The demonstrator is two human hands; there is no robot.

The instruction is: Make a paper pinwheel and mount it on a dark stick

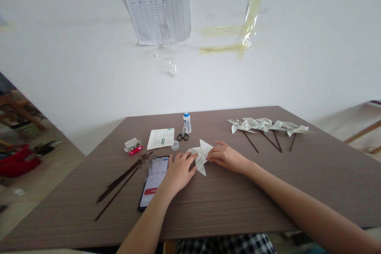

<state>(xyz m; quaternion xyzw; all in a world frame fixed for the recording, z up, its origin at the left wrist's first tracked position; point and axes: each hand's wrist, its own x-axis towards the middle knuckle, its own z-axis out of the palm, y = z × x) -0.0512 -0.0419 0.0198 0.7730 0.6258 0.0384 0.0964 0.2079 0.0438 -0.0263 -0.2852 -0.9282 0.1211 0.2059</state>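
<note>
A pinwheel folded from printed paper (203,154) lies on the table in front of me, its pointed blades spread out. My left hand (179,171) holds its left side, with the index finger and thumb against the paper. At the right blade, the fingers of my right hand (226,158) are closed on the paper edge. Part of the pinwheel is hidden under the fingers. Just left of my left hand is a phone (155,178) with a running timer display, partly covered by that hand and forearm.
Dark thin sticks (119,184) lie at the left near a small red-and-white box (133,147). Farther back are stacked paper (160,139), a tape roll (175,145), scissors (182,135) and a glue bottle (187,123). Several pinwheels on sticks (268,126) lie at the right.
</note>
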